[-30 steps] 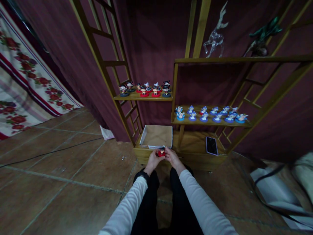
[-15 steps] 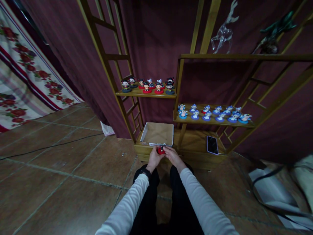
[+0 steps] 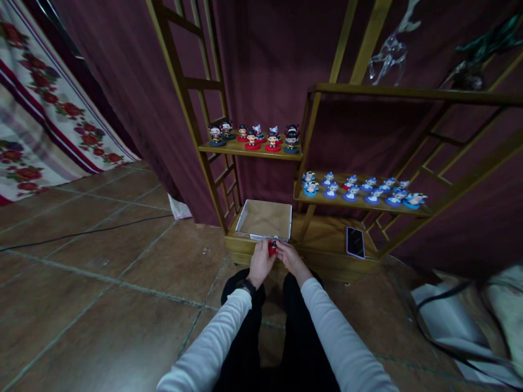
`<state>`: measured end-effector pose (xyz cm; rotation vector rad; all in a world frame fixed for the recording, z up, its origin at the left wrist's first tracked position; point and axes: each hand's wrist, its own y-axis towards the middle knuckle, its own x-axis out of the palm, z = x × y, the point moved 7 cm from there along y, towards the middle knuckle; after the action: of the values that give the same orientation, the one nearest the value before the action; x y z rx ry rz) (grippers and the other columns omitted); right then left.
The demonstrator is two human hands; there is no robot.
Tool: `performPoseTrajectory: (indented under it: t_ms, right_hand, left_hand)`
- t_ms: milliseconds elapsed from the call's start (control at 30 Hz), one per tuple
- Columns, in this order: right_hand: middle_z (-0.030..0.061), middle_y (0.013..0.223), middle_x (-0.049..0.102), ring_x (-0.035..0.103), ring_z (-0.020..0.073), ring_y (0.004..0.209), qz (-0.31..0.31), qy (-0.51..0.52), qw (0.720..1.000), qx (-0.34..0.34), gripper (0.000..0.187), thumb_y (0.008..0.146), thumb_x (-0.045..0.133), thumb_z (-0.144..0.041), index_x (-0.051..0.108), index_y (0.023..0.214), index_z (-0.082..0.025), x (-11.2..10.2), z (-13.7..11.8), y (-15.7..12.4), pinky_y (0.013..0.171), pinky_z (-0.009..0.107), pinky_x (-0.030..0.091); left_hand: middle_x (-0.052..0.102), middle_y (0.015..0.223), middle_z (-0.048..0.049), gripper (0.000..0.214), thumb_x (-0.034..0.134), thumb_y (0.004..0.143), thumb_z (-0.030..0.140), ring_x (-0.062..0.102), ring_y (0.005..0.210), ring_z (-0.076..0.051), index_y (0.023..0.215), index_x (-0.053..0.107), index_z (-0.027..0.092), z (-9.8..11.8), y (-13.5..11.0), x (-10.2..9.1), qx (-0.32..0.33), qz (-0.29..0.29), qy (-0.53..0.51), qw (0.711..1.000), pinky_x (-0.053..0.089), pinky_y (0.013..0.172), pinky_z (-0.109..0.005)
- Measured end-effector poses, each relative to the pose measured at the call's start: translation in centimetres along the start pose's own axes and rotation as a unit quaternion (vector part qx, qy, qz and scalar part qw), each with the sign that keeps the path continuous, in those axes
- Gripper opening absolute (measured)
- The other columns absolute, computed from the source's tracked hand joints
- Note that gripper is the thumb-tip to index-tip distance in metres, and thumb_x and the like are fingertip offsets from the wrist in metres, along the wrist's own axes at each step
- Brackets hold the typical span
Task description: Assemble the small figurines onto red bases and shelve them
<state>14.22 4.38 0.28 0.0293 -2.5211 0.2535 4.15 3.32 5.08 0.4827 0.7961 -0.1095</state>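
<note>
My left hand (image 3: 260, 261) and my right hand (image 3: 288, 256) meet in front of me, both closed round a small red figurine (image 3: 272, 247). Only a sliver of the figurine shows between the fingers. The hands hover just before the front edge of an open cardboard box (image 3: 265, 219) on the bottom board of a wooden shelf unit (image 3: 327, 253). A dark band sits on my left wrist.
Several red and dark figurines (image 3: 255, 138) line the upper left shelf. Several blue figurines (image 3: 363, 190) fill the middle right shelf. A phone (image 3: 354, 242) lies on the bottom board. A glass deer (image 3: 392, 46) stands on top. Cables and cloth lie at right; tiled floor at left.
My hands have shifted slightly forward and closed more tightly over the red figurine, so less of it shows. The view has drifted a little nearer to the shelf.
</note>
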Motion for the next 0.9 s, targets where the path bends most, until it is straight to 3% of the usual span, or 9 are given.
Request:
performPoseTrajectory:
  t_ms: [233,400,600,900]
  right_hand:
    - [0.0014,0.086,0.071,0.064,0.0151,0.078,0.020,0.014,1.000,0.008,0.023,0.066,0.068,-0.033,0.065,0.086,-0.021,-0.6,0.0,0.1,0.072,0.027,0.047]
    - [0.0012,0.087,0.071,0.064,0.0146,0.077,0.012,0.019,1.000,0.006,0.022,0.067,0.066,-0.031,0.064,0.086,-0.020,-0.7,0.1,0.2,0.069,0.026,0.048]
    - [-0.0010,0.079,0.071,0.062,0.0122,0.066,0.033,0.034,0.999,0.010,0.016,0.067,0.065,-0.026,0.065,0.082,-0.021,-1.0,0.3,0.3,0.064,0.025,0.048]
    - [-0.0011,0.076,0.071,0.062,0.0119,0.065,0.057,0.037,0.997,0.029,0.013,0.068,0.063,-0.025,0.065,0.079,-0.020,-1.4,0.5,0.4,0.060,0.023,0.048]
  left_hand:
    - [0.044,0.117,-0.0086,0.052,0.043,0.085,0.022,0.054,0.096,-0.020,0.134,0.028,0.029,1.2,-0.6,0.3,0.014,-0.065,0.096,0.993,0.045,0.078,-0.030]
    - [0.045,0.114,-0.0083,0.053,0.038,0.088,0.025,0.056,0.090,-0.019,0.137,0.022,0.033,1.4,-0.8,0.2,0.036,-0.062,0.149,0.986,0.045,0.077,-0.029]
    - [0.047,0.112,-0.0102,0.054,0.037,0.088,0.024,0.055,0.091,-0.020,0.138,0.020,0.030,1.6,-0.8,0.0,0.058,-0.061,0.162,0.983,0.043,0.079,-0.030]
    - [0.049,0.102,-0.0105,0.055,0.035,0.088,0.023,0.054,0.089,-0.020,0.139,0.016,0.025,1.7,-0.9,0.1,0.072,-0.068,0.186,0.978,0.042,0.078,-0.032]
